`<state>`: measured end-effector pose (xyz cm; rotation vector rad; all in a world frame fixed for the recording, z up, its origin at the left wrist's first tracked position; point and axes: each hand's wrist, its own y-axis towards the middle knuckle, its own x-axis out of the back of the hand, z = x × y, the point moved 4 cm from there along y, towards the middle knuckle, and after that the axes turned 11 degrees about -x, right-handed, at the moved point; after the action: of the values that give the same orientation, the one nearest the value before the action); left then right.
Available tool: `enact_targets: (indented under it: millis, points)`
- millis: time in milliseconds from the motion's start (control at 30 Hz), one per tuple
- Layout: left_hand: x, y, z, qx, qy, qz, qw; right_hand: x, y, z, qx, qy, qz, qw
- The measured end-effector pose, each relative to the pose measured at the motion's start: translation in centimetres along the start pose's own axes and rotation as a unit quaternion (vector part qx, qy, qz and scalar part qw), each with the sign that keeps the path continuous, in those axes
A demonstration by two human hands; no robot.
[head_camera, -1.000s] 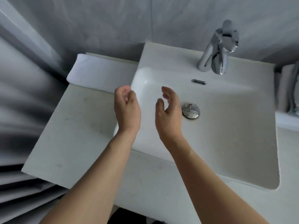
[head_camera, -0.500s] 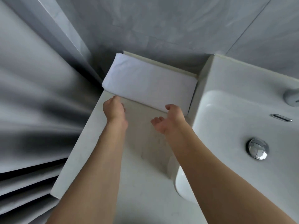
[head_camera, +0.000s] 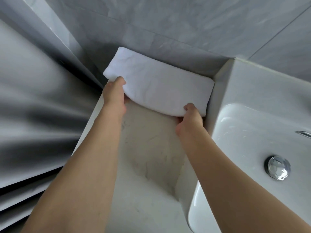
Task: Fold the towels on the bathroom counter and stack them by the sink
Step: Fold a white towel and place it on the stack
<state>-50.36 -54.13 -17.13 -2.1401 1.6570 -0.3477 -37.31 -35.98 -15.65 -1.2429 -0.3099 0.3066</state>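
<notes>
Gripping the near edge of the folded white towel (head_camera: 159, 88), my left hand (head_camera: 115, 96) pinches its left corner with the thumb on top, and my right hand (head_camera: 190, 117) curls round its right corner. It lies on the counter (head_camera: 148, 148) against the tiled wall (head_camera: 185, 27), just beside the sink (head_camera: 252, 132).

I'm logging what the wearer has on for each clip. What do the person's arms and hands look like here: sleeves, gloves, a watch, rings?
Both forearms are bare as far as the frame shows, with no sleeves in view. The left hand and right hand wear no gloves, and no watch, bracelet or ring shows on the visible parts. The fingers tucked under the towel are hidden.
</notes>
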Motion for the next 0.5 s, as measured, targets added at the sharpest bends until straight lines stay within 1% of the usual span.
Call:
enact_targets:
  millis: [67,133,200,267,367,500]
  points:
    - [-0.3,-0.9,-1.1,-0.021,-0.002,0.048,0.999,0.1,-1.4,0.6,0.029,-0.01,0.002,1.0]
    - [-0.3,-2.9,-2.3,-0.026,0.014,0.109,0.994,0.8,-2.8,1.3,0.081,-0.047,0.014,0.995]
    - [0.0,-5.9,-2.9,-0.026,0.02,0.155,0.987,1.7,-4.6,1.7,0.15,-0.083,0.056,0.984]
    - [0.9,-9.1,-3.1,-0.021,-0.023,0.168,0.985,2.9,-7.0,1.6,0.198,-0.114,0.1,0.968]
    - [1.7,-14.3,-3.1,-0.015,-0.108,0.169,0.979,5.4,-9.8,0.8,0.239,-0.143,0.152,0.948]
    - [1.9,-20.3,-3.4,-0.022,-0.125,0.182,0.975,10.1,-12.5,0.5,0.276,-0.168,0.199,0.925]
